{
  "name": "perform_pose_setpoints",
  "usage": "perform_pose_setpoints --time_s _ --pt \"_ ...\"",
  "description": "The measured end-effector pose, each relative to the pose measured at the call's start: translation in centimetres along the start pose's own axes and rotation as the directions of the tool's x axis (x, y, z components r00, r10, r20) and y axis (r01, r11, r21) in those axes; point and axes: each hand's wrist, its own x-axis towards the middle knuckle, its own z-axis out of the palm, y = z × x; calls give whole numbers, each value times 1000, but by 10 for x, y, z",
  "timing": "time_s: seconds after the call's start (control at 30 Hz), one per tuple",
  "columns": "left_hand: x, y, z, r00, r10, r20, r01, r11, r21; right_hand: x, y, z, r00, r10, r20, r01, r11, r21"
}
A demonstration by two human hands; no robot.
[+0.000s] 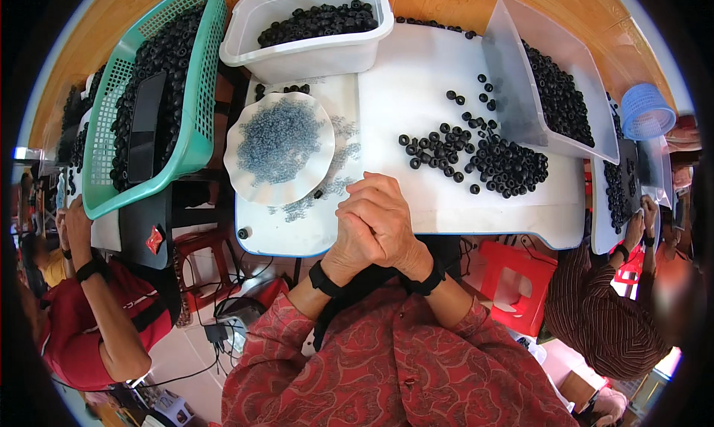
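My left hand (349,246) and my right hand (396,222) are clasped together over the front edge of the white table (476,217). Their fingers are folded round each other, and no object shows between them; the palms are hidden. Just left of them lies a white plate with a wavy rim (236,167), heaped with tiny grey-blue rings (279,141). More of these rings are scattered beside the plate. To the right, loose black ring-shaped parts (513,167) form a pile and a looser cluster (439,146). Both wrists wear black bands.
Black parts fill a white tub (357,59) at the back, a clear bin (497,78) at the right and a green basket (204,130) with a dark phone-like slab (146,126). People work at both sides. A red stool (513,278) stands below the table.
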Motion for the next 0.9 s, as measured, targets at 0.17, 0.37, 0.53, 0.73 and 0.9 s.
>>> perform_pose_setpoints --time_s 0.17,0.37,0.53,0.73,0.9 --pt "-5 3 -2 1000 -2 -3 2 1000 -23 2 -4 -3 999 -9 -47 12 998 69" --pt "2 0 4 963 267 32 -205 650 732 -18 11 -33 910 262 -322 -275 961 4" --pt "0 -2 3 966 259 -22 -162 665 729 -21 7 -41 854 470 -221 -473 880 44" --pt "0 -7 2 955 297 -10 -196 655 730 -13 16 -40 793 607 -50 -601 794 95" --pt "0 2 1 971 235 41 -183 622 761 -6 20 -42 721 693 13 -691 717 93"
